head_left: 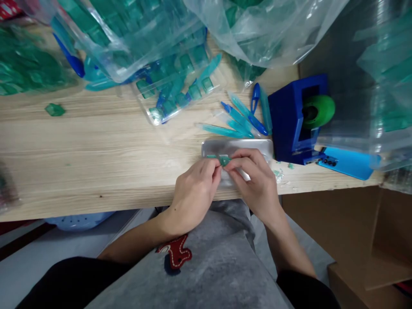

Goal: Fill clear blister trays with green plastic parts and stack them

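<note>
A small translucent green piece (pixel 224 160) is pinched between the fingertips of both my hands, above a shallow silvery tray (pixel 206 148). My left hand (pixel 196 189) is closed on its left side and my right hand (pixel 254 176) is closed on its right. The fingers partly cover the piece, so its exact kind is unclear. Behind the tray lie several turquoise and blue pen-shaped plastic parts (pixel 240 113). A clear plastic tray (pixel 154 122) holding green cubes and blue parts stands further back, to the left.
A blue tape dispenser (pixel 286 124) with a green core stands right of the tray, beside a blue phone (pixel 350 163). Clear bags (pixel 270 38) of green pieces fill the back. One loose green piece (pixel 55 110) lies at left. A cardboard box (pixel 347 219) is below the table's right side.
</note>
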Motion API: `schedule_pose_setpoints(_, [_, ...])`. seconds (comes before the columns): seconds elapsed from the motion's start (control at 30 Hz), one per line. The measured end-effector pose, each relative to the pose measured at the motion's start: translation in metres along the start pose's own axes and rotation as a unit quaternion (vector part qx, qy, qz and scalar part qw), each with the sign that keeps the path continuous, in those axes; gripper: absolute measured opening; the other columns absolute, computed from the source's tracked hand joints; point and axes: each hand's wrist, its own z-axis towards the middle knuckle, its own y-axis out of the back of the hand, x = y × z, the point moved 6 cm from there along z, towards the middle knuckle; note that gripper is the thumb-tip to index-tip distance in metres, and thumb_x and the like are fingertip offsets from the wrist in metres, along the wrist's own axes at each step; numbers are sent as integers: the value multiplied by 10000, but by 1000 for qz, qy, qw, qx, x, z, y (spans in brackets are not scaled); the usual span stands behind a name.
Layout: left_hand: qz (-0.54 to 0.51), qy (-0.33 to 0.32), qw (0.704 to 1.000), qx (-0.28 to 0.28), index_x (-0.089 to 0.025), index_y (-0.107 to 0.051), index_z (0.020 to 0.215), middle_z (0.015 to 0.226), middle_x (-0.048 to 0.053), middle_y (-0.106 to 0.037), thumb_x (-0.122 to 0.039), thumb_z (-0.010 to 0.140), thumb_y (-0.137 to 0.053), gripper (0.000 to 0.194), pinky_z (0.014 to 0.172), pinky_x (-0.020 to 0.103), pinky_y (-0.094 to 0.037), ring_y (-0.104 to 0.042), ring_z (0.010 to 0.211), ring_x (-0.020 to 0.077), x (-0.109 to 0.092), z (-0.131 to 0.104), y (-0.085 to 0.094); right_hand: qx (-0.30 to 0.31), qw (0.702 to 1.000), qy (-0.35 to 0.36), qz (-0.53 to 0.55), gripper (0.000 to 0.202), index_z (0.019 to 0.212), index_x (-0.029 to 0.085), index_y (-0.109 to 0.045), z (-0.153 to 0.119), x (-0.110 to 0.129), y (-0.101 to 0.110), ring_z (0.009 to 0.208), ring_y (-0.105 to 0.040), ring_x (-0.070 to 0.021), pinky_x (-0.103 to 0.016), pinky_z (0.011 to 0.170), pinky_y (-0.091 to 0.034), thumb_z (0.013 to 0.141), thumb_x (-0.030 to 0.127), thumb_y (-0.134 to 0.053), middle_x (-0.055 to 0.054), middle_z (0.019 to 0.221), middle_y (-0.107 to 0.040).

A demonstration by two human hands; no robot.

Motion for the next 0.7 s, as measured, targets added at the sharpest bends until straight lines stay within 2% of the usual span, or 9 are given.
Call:
schedule_pose_setpoints(0.07, [13,-5,1000,9,-169,-578,906,811,33,-674,-177,946,-461,124,612,270,-480,-632,708,157,1,-2,3,35,999,4,-9,108,863,212,-629,7,-3,-1,933,-613,-177,-326,815,-449,909,139,-563,-31,971,-640])
schedule_pose_setpoints(0.17, [-42,6,999,34,-185,-586,905,798,6,-669,-176,941,-486,107,640,259,-495,-627,688,136,11,-6,7,76,997,4,-10,57,878,212,-635,16,-9,3,922,-638,-187,-331,827,-439,896,166,-606,-9,899,-680])
schedule_pose_setpoints(0.27, [-119,43,991,51,-207,-612,924,838,-8,-688,-199,922,-540,72,655,244,-507,-639,711,127,27,-9,13,88,995,14,-32,59,945,212,-649,19,-11,7,878,-641,-184,-328,815,-438,900,191,-617,-1,875,-696])
schedule_pose_setpoints(0.33, [-161,77,982,59,-225,-637,942,827,-18,-698,-232,924,-543,96,645,236,-517,-647,701,124,38,-11,18,96,992,49,-70,118,1018,213,-654,18,-6,5,894,-630,-189,-337,812,-429,919,196,-592,-17,921,-703])
schedule_pose_setpoints(0.43, [-223,124,965,58,-225,-658,957,785,-16,-707,-240,928,-515,147,664,235,-547,-663,694,122,50,-12,24,91,977,116,-152,152,1044,208,-669,15,3,0,899,-607,-200,-367,833,-401,947,234,-555,-41,945,-703])
schedule_pose_setpoints(0.53, [-262,156,952,36,-199,-650,955,785,-3,-710,-215,909,-519,140,703,240,-564,-675,717,121,54,-10,29,52,961,149,-228,157,982,188,-677,14,6,1,852,-585,-203,-389,845,-379,951,277,-552,-51,898,-708])
schedule_pose_setpoints(0.6, [-278,163,947,18,-189,-632,975,785,-3,-703,-203,897,-530,129,699,245,-566,-669,702,115,55,-9,31,41,954,160,-251,155,963,181,-671,13,7,3,850,-573,-211,-399,851,-376,947,284,-557,-57,899,-710])
schedule_pose_setpoints(0.7, [-305,150,941,5,-185,-603,1015,790,-9,-692,-190,891,-540,140,686,239,-558,-657,693,104,54,-7,31,64,948,174,-257,155,1044,205,-652,11,8,3,886,-563,-205,-401,913,-368,962,248,-529,-41,950,-708])
